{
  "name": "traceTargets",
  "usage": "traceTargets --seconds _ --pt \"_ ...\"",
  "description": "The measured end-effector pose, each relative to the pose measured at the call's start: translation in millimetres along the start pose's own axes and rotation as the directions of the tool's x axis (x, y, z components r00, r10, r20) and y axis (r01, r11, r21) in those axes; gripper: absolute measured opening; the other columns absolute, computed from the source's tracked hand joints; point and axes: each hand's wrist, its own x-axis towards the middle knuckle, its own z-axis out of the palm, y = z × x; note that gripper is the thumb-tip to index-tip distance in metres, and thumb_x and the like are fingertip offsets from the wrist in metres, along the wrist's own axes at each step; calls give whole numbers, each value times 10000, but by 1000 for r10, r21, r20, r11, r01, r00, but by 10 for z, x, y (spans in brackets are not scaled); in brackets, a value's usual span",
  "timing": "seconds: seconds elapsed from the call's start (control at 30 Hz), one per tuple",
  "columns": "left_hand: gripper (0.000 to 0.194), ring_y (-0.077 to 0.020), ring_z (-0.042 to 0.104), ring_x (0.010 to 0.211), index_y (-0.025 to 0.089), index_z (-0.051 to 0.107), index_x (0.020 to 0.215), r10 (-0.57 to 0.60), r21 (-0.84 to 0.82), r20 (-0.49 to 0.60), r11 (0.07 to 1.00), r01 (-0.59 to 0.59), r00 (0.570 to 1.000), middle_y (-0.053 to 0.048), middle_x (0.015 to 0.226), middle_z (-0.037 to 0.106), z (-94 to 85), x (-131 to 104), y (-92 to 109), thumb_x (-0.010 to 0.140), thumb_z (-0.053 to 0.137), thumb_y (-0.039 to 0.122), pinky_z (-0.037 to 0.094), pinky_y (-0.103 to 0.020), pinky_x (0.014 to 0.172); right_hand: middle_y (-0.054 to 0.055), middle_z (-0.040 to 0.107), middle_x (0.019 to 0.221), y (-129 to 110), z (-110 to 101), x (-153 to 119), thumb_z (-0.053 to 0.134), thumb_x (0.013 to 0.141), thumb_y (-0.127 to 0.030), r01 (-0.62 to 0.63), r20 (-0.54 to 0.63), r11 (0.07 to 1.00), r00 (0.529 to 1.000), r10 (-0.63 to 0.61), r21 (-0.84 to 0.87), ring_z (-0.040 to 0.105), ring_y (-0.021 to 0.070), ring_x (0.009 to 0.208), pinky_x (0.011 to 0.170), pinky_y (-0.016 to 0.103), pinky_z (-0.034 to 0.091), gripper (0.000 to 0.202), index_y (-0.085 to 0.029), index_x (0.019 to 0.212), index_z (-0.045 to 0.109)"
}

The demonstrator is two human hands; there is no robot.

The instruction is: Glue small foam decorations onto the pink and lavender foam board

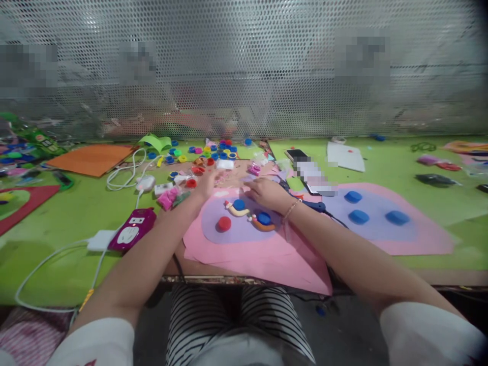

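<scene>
My left hand [208, 184] reaches over small pale pink pieces [229, 178] at the back of the pink sheet; its fingers are blurred, and I cannot tell whether they grip anything. My right hand [267, 193] hovers at the purple shape's upper edge, fingers apart and stretched to the left, nothing visible in them. Below the hands, the purple shape [217, 235] on the pink sheet [244, 254] carries a red bottle cap [224, 223] and two snail-like clay figures, one cream [238, 210] and one orange [263, 226], each with a blue cap.
To the right, another pink sheet [430, 244] bears blue caps [397, 217]. A phone [308, 173] and a blue-handled tool [314, 205] lie behind it. Loose caps [213, 154] fill the back. On the left are a magenta power strip [133, 229], white cables and orange paper [91, 158].
</scene>
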Motion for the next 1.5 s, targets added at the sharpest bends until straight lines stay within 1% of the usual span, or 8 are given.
traceTargets --seconds 0.07,0.2,0.37,0.5,0.73,0.93,1.23,1.5 --pt "232 -160 602 801 170 682 775 -159 -200 -124 971 132 979 -62 850 677 2 12 59 733 481 279 447 -263 697 153 629 1051 51 23 18 357 887 -159 12 -114 997 993 -4 74 555 234 967 849 331 400 378 -88 1193 568" --pt "142 -109 589 683 156 651 722 -133 -301 -165 951 78 977 -20 720 648 20 -42 176 682 528 215 423 -216 627 158 587 1035 117 88 40 329 847 -89 83 -279 986 959 -40 145 519 248 955 866 375 420 370 -80 1127 571" --pt "100 -89 577 595 138 640 707 -201 -397 -41 902 168 979 -7 630 620 56 -121 244 671 547 138 435 -217 622 159 536 1034 122 136 50 376 815 -36 175 -339 970 934 -109 171 530 235 940 843 392 463 379 -94 1144 554" --pt "91 -93 589 617 132 675 736 -128 -334 100 930 155 987 -35 706 664 85 -157 218 677 659 199 455 -235 658 123 566 1022 86 138 65 496 858 -133 323 -460 898 873 -162 298 581 195 903 809 352 499 229 -150 1061 601" --pt "355 -188 632 910 203 727 938 -34 -173 518 974 143 854 -93 1009 705 130 -270 198 615 791 336 482 -321 830 50 673 795 -145 96 70 618 824 -201 342 -613 811 789 27 476 618 144 729 698 281 501 65 -180 814 678" --pt "340 -176 653 799 182 734 866 -62 -151 513 975 162 856 -89 875 714 109 -288 194 576 815 340 496 -335 790 25 710 737 -331 24 26 593 829 -207 240 -533 721 820 208 651 624 140 719 704 289 509 131 -202 779 715" --pt "184 -115 599 656 146 689 650 -189 -223 442 924 312 877 -34 664 667 111 -311 303 523 821 131 470 -261 656 33 729 818 -354 -78 -16 510 897 -258 339 -567 719 818 92 607 645 146 812 745 316 527 228 -244 938 734" --pt "87 -72 530 544 113 639 654 -157 -308 448 897 317 880 -9 587 570 89 -281 325 625 720 100 430 -204 549 53 720 860 -257 -119 -37 535 866 -226 215 -529 763 827 190 610 643 147 787 735 283 503 197 -182 894 725"
